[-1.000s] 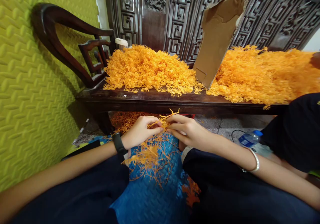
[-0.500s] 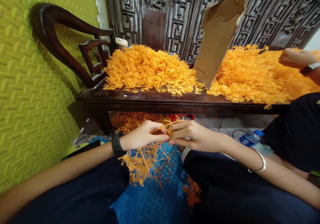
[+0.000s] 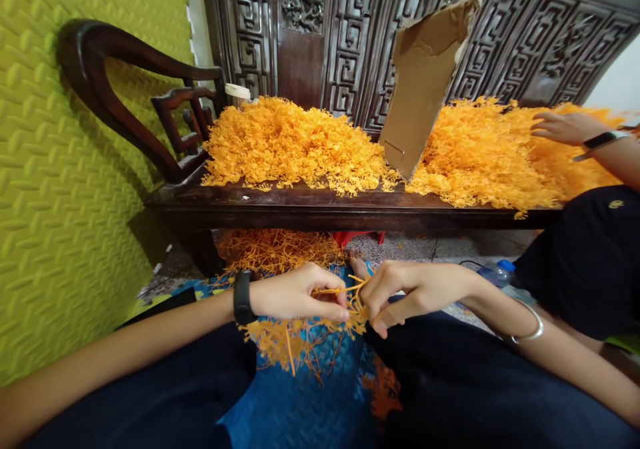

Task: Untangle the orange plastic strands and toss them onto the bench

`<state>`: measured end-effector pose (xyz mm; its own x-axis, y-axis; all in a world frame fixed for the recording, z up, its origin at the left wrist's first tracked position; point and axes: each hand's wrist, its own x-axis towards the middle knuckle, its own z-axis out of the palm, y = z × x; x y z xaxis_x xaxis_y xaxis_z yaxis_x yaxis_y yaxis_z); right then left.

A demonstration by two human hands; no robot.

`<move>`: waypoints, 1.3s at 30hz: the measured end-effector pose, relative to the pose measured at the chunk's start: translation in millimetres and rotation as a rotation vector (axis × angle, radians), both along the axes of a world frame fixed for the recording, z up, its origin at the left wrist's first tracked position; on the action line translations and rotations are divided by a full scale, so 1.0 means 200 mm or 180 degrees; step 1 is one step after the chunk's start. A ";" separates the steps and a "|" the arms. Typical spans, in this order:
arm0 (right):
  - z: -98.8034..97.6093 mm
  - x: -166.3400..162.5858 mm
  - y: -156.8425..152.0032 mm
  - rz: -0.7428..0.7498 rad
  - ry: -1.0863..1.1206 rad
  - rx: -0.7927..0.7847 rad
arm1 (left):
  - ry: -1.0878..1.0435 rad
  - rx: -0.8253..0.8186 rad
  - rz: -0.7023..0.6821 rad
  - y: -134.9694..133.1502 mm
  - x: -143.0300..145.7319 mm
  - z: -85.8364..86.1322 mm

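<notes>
Below the bench (image 3: 300, 205), front edge, over a blue mat (image 3: 300, 402):

- Left hand (image 3: 295, 293): fingers curled, thumb and forefinger pinching an orange sprig (image 3: 341, 291). A tangle (image 3: 285, 339) of the same stuff hangs under it.
- Sprig spans the gap between the hands, just off the lap.
- Right hand (image 3: 410, 292): fingertips pinched on the sprig's other end.
- Sprig looks light, thin and springy. Its twigs likely snag and snap, so grip the main stem, not the tips.
- On the bench: two orange piles (image 3: 290, 145), cardboard (image 3: 420, 82) between them.
- Far right, a co-worker's hand (image 3: 565, 127) lies flat on the right pile.
</notes>
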<state>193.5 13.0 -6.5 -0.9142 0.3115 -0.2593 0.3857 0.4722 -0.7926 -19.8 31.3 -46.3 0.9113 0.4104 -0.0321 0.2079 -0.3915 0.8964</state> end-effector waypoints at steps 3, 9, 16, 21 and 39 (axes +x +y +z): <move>0.01 0.02 -0.01 0.0046 0.0049 -0.0515 | -0.0177 0.0340 -0.0240 -0.03 0.03 0.02; -0.03 0.06 -0.02 0.0062 0.0148 -0.0781 | -0.0256 0.0678 -0.0404 -0.06 0.06 0.05; -0.05 0.09 -0.03 0.0043 0.0242 -0.0614 | -0.0283 0.0727 -0.0363 -0.05 0.05 0.05; -0.05 0.05 -0.03 -0.0149 0.0476 -0.0532 | -0.0354 0.0706 -0.0191 -0.07 0.05 0.07; -0.11 0.30 0.32 -0.2967 0.1144 0.2088 | -0.0562 0.0475 0.1118 0.02 -0.04 0.09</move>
